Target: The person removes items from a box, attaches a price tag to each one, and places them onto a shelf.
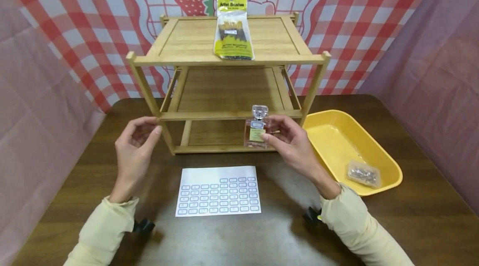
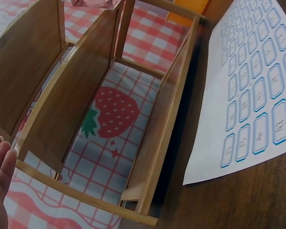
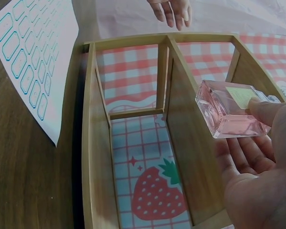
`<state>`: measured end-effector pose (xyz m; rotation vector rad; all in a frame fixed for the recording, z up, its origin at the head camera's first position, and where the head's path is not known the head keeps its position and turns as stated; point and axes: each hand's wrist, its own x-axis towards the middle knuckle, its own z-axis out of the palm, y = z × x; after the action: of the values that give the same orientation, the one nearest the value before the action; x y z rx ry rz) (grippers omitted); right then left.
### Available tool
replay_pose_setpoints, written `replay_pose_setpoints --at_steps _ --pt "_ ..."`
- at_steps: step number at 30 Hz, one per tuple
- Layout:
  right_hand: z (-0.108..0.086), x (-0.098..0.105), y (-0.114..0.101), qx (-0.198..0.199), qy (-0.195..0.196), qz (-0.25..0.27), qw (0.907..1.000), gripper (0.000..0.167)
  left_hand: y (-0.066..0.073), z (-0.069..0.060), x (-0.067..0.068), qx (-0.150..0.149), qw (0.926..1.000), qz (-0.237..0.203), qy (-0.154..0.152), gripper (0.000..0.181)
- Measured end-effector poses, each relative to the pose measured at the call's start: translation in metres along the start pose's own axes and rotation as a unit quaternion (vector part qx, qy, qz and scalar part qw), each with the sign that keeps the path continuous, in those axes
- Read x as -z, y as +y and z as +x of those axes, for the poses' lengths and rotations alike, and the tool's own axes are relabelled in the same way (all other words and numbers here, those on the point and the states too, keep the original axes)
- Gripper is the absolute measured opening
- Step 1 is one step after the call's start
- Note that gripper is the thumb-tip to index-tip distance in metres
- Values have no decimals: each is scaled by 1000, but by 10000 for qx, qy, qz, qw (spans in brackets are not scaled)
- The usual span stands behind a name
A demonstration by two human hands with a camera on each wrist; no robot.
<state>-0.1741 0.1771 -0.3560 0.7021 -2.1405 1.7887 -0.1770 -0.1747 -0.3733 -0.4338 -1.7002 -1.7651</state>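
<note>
My right hand (image 1: 293, 143) pinches a small glass perfume bottle (image 1: 252, 135) between thumb and fingers, in front of the wooden shelf's lower tiers. The bottle stands upright, with pink liquid, a clear faceted stopper, a pale yellow label and a small blue-edged sticker. In the right wrist view, the thumb lies over the label of the bottle (image 3: 224, 107). My left hand (image 1: 134, 145) holds nothing; its fingers are loosely bent beside the shelf's left front post. On the table before the shelf (image 1: 228, 115) lies a white sheet of blue-framed labels (image 1: 217, 193), some gone from its top row.
A pack of artist brushes (image 1: 233, 29) lies on the shelf's top tier. At the right stands a yellow tray (image 1: 333, 137) with a clear box of small metal pieces (image 1: 363, 173) in it. Pink cloth (image 1: 423, 50) hangs at the sides, and a checked strawberry cloth behind.
</note>
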Motion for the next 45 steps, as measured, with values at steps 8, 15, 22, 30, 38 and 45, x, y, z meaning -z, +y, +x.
replay_pose_setpoints --at_steps 8,15,22,30,38,45 --pt "4 -2 1 79 61 65 9999 39 -2 9 4 -145 9995 -148 223 24" --pt "8 -5 0 225 94 200 9995 37 -4 16 5 -94 9989 -291 361 24" --pt "12 -7 0 269 123 357 9989 38 -8 23 6 -61 9984 -337 461 25" --pt "16 -9 0 332 126 376 9987 39 -10 28 5 36 9986 -224 468 24" --pt "20 -11 -1 405 100 400 9983 40 -12 34 3 222 9990 122 357 28" --pt "22 -13 -2 424 82 440 9981 39 -16 36 0 422 9981 426 159 35"
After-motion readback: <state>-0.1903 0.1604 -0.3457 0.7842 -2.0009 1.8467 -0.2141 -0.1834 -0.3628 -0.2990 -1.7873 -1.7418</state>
